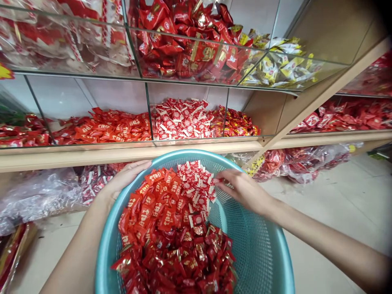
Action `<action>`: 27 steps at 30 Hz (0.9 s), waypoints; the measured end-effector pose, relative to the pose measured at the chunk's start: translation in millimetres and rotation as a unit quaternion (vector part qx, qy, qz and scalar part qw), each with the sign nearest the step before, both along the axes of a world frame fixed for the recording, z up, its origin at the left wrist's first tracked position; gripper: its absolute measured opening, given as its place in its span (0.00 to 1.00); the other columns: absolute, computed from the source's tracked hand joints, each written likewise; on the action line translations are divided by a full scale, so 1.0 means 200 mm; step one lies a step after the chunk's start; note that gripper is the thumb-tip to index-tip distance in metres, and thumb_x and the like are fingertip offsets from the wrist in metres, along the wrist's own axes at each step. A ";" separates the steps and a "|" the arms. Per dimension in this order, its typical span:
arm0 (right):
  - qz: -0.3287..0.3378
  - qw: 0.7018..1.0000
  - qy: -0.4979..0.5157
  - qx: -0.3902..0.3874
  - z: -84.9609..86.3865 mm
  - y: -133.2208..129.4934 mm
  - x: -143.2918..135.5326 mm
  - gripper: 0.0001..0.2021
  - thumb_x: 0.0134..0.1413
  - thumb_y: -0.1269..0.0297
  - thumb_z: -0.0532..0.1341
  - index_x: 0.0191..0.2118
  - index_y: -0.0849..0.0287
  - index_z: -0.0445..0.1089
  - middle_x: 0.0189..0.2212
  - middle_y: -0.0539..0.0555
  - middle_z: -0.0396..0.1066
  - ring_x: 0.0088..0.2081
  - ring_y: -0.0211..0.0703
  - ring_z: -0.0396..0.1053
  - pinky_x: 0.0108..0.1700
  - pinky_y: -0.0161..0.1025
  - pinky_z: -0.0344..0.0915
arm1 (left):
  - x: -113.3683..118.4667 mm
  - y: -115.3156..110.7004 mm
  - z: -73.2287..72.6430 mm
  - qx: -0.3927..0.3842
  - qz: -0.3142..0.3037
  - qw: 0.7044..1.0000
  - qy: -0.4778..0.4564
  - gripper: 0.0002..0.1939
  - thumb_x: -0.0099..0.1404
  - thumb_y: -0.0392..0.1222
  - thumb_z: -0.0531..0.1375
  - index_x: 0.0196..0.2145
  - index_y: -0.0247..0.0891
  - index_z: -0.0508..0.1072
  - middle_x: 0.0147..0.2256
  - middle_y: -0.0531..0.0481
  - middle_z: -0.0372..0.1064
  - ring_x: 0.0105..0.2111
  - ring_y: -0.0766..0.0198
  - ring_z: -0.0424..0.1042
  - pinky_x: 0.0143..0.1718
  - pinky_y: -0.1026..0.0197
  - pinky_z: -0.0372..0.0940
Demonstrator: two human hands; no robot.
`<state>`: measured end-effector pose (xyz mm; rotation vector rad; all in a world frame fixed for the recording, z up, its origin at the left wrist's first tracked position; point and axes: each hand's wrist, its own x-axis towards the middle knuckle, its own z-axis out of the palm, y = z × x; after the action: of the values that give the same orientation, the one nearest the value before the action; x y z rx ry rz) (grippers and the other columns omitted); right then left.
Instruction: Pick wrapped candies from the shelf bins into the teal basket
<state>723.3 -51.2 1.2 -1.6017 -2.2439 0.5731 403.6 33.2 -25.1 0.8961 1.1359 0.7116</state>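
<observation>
A teal plastic basket (286, 253) with mesh sides is in front of me, tilted so its inside shows. My left hand (127, 179) grips its rim at the far left. Inside lie bright red wrapped candies (156, 200) with gold lettering, small red-and-white wrapped candies (197, 185) at the far side, and dark red shiny wrapped candies (186, 261) nearest me. Over the basket's right side reaches my right hand (240, 188), its thumb and fingers pinching one small red-and-white candy (217, 181) beside that pile.
A wooden shelf (196, 153) with glass compartments stands just beyond the basket. Red-and-white candies (182, 120) and orange-red candies (116, 126) fill lower compartments; yellow-and-white packets (275, 71) sit above. Plastic bags (45, 196) of goods lie below, on the tiled floor (343, 212).
</observation>
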 end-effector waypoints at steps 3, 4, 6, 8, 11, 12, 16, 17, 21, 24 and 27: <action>0.001 1.000 -0.017 -0.021 -0.09 -0.04 0.01 0.09 0.59 0.63 0.53 0.37 0.57 0.69 0.34 0.56 0.71 0.38 0.47 0.67 0.41 0.42 0.59 | 0.01 0.00 0.01 -0.005 0.012 1.000 0.009 0.19 0.53 0.46 0.66 0.43 0.41 0.77 0.35 0.46 0.79 0.30 0.58 0.78 0.36 0.60 0.72; 0.000 0.999 -0.024 -0.024 -0.11 -0.04 0.00 0.09 0.59 0.63 0.52 0.37 0.57 0.68 0.33 0.56 0.71 0.38 0.46 0.67 0.40 0.41 0.59 | 0.01 -0.01 0.01 -0.005 0.014 1.000 0.011 0.18 0.53 0.45 0.66 0.43 0.41 0.77 0.35 0.47 0.79 0.30 0.58 0.78 0.35 0.60 0.72; -0.006 0.999 -0.035 -0.024 -0.12 -0.05 -0.02 0.09 0.60 0.63 0.50 0.36 0.57 0.67 0.33 0.56 0.70 0.37 0.46 0.68 0.38 0.41 0.59 | 0.01 -0.01 0.02 -0.003 0.014 1.000 0.015 0.18 0.53 0.45 0.66 0.42 0.41 0.77 0.34 0.47 0.79 0.30 0.58 0.78 0.35 0.61 0.72; -0.010 0.999 -0.045 -0.021 -0.12 -0.04 -0.03 0.10 0.61 0.64 0.49 0.36 0.57 0.66 0.33 0.57 0.70 0.37 0.46 0.67 0.37 0.40 0.58 | 0.01 -0.01 0.02 -0.002 0.014 1.000 0.019 0.18 0.53 0.46 0.66 0.42 0.42 0.77 0.35 0.47 0.79 0.30 0.59 0.78 0.35 0.61 0.72; 0.000 0.998 -0.064 -0.019 -0.14 -0.04 -0.06 0.09 0.60 0.65 0.49 0.35 0.58 0.65 0.33 0.57 0.69 0.37 0.46 0.67 0.37 0.39 0.58 | 0.01 -0.01 0.02 -0.003 0.017 1.000 0.021 0.19 0.53 0.46 0.66 0.43 0.41 0.77 0.35 0.47 0.79 0.31 0.58 0.78 0.35 0.61 0.72; 0.006 0.997 -0.070 -0.020 -0.15 -0.04 -0.06 0.09 0.61 0.65 0.49 0.35 0.59 0.65 0.33 0.57 0.69 0.36 0.45 0.67 0.36 0.39 0.58 | 0.01 -0.01 0.02 -0.001 0.019 1.000 0.023 0.19 0.53 0.46 0.66 0.43 0.41 0.77 0.35 0.47 0.79 0.31 0.58 0.78 0.36 0.61 0.72; 0.016 0.996 -0.083 -0.014 -0.16 -0.02 -0.09 0.09 0.61 0.66 0.48 0.34 0.59 0.64 0.32 0.56 0.69 0.34 0.43 0.67 0.34 0.37 0.56 | 0.00 -0.01 0.02 0.019 0.024 0.999 0.043 0.18 0.52 0.46 0.66 0.42 0.41 0.78 0.36 0.48 0.79 0.35 0.57 0.78 0.37 0.61 0.72; 0.015 0.996 -0.090 -0.010 -0.15 -0.02 -0.10 0.09 0.61 0.66 0.48 0.34 0.59 0.64 0.31 0.56 0.68 0.33 0.42 0.67 0.33 0.37 0.56 | 0.00 0.00 0.01 0.023 0.023 0.998 0.046 0.18 0.52 0.46 0.66 0.42 0.41 0.78 0.37 0.48 0.79 0.35 0.57 0.78 0.38 0.61 0.72; 0.011 0.991 -0.136 -0.002 -0.13 0.00 -0.14 0.09 0.60 0.68 0.49 0.30 0.59 0.62 0.28 0.55 0.67 0.29 0.41 0.65 0.30 0.37 0.53 | 0.00 0.00 0.01 0.019 0.024 0.999 0.037 0.19 0.50 0.47 0.67 0.41 0.40 0.78 0.36 0.47 0.79 0.35 0.56 0.78 0.36 0.60 0.72; 0.005 0.989 -0.150 -0.003 -0.13 0.00 -0.16 0.08 0.60 0.68 0.50 0.30 0.58 0.62 0.29 0.54 0.66 0.28 0.40 0.65 0.30 0.37 0.53 | -0.01 -0.01 0.01 0.004 0.017 1.000 0.012 0.21 0.49 0.47 0.68 0.42 0.41 0.78 0.35 0.46 0.79 0.31 0.56 0.78 0.34 0.58 0.73; 0.000 0.991 -0.130 -0.012 -0.15 -0.01 -0.15 0.06 0.60 0.67 0.52 0.31 0.59 0.62 0.33 0.55 0.65 0.29 0.39 0.66 0.30 0.36 0.54 | -0.01 -0.01 0.01 -0.004 0.013 1.000 -0.006 0.21 0.50 0.47 0.68 0.43 0.41 0.77 0.36 0.45 0.79 0.31 0.56 0.78 0.35 0.57 0.73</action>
<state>694.2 -53.4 -27.9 -1.7789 -2.4269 0.4131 402.1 31.3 -23.7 0.8705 1.1410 0.7308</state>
